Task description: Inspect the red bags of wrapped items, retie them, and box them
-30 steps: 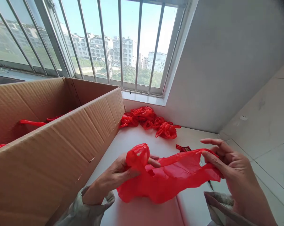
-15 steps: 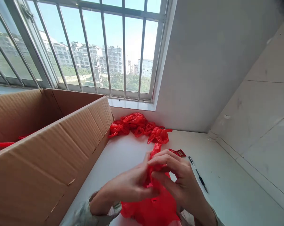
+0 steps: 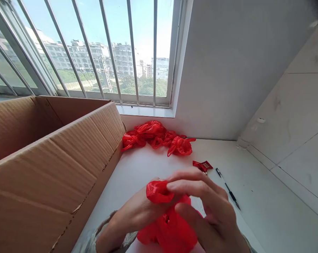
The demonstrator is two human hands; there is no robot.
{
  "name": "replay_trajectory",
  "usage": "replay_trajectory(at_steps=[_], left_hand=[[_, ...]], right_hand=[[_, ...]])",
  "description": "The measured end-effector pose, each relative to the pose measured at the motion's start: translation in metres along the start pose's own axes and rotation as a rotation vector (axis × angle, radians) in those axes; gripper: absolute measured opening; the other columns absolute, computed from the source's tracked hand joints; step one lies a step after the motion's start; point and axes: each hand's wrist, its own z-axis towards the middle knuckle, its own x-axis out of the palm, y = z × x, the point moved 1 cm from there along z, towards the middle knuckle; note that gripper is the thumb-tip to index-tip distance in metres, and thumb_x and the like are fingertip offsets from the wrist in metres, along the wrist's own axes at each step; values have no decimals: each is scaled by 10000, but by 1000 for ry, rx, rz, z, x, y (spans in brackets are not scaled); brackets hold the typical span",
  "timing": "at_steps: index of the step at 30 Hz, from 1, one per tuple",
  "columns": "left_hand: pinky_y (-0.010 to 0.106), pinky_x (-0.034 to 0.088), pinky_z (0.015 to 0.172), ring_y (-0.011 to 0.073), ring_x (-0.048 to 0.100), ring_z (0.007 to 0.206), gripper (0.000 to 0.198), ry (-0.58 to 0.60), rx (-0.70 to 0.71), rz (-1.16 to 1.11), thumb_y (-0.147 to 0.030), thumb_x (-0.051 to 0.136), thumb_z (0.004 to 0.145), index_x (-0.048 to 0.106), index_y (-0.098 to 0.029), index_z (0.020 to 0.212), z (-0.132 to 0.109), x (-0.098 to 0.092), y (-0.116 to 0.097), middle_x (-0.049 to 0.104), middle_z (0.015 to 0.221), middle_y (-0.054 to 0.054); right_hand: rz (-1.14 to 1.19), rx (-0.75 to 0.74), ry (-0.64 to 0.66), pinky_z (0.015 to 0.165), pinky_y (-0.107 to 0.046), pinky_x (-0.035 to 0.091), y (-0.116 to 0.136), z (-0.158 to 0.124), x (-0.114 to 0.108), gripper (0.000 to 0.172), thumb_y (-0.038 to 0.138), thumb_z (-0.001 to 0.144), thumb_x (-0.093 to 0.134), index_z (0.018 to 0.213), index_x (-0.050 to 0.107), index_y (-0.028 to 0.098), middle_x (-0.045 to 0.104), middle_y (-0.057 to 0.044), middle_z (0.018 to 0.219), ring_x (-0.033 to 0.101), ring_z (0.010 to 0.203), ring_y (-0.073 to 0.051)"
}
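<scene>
A red plastic bag (image 3: 172, 232) is bunched up at the bottom centre, its gathered top folded over between my two hands. My left hand (image 3: 139, 211) is wrapped round the bag's neck, its fingers largely covered by red plastic. From the right, my right hand (image 3: 209, 207) reaches across, with its fingertips touching the gathered top and its thumb a little apart below. The bag's lower part hangs below both hands on the white table.
A large open cardboard box (image 3: 82, 154) fills the left. Several knotted red bags (image 3: 153, 133) lie by the wall under the barred window. Small red packets (image 3: 205, 166) and a black pen (image 3: 229, 189) lie on the white table (image 3: 138, 165) to the right.
The bag's upright top is now folded over to the left, over my left hand. My right hand's fingers have spread somewhat. The view has shifted slightly.
</scene>
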Motion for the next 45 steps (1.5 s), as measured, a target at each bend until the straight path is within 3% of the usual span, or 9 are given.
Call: replay_trajectory(at_steps=[3,8,15,19,23,29,32,40,45], left_hand=[[157,346,404,75,456,444,332,21,-150,-8,-400,467,912,618,-218,680,2,0,4,445,486,-76],[131,357,402,61,474,390,531,79,-302,-268,-551,420,904,542,-172,552,7,1,23,506,428,-55],[169,433,470,93,531,403,557,239,-344,-703,-579,480,887,639,-89,676,30,-14,44,589,491,43],[217,488,642,140,628,672,267,192,-221,-745,-374,559,916,602,-145,1046,30,-20,37,664,791,55],[174,439,603,100,553,670,136,196,-113,-644,-212,682,823,586,-150,895,23,-25,26,599,792,-1],[205,420,618,112,508,678,162,267,-9,-393,-165,716,771,560,-159,814,18,-30,18,567,782,-5],[230,416,621,124,501,664,151,354,24,-216,-184,677,799,530,-162,772,13,-27,14,551,772,4],[222,261,516,86,321,573,224,-177,529,728,-69,446,877,388,-180,691,11,-26,12,502,779,-23],[200,270,498,78,355,586,264,-459,713,831,-84,430,921,359,-185,688,17,-26,23,488,796,-19]], right_hand=[[-222,163,-120,902,-350,486,-22,3,-10,305,289,916,512,1211,587,294,601,-60,1197,559,1108,-218],[115,460,15,501,-220,401,-62,9,-5,297,418,921,499,944,665,174,523,30,580,466,507,-92],[32,346,-427,551,-205,450,-56,2,-8,142,335,878,593,865,653,207,626,18,684,543,585,-97],[-120,156,-138,623,-212,473,-31,1,-4,90,209,889,563,891,652,225,650,13,760,588,671,-109],[-298,70,276,685,-235,463,-24,2,-3,120,144,866,576,906,656,223,656,-4,848,577,749,-125],[-66,201,100,1000,-316,387,-36,3,-14,466,320,785,712,1214,530,295,549,-37,1255,490,1181,-210],[96,346,181,1033,-362,363,-46,3,-4,655,408,770,716,1353,431,321,528,-46,1294,473,1214,-236],[393,575,112,697,-241,458,-60,1,17,512,320,776,727,1245,523,289,610,24,828,561,750,-119],[614,623,92,656,-250,484,-53,1,20,552,465,892,554,1381,373,285,612,-1,836,579,722,-120]])
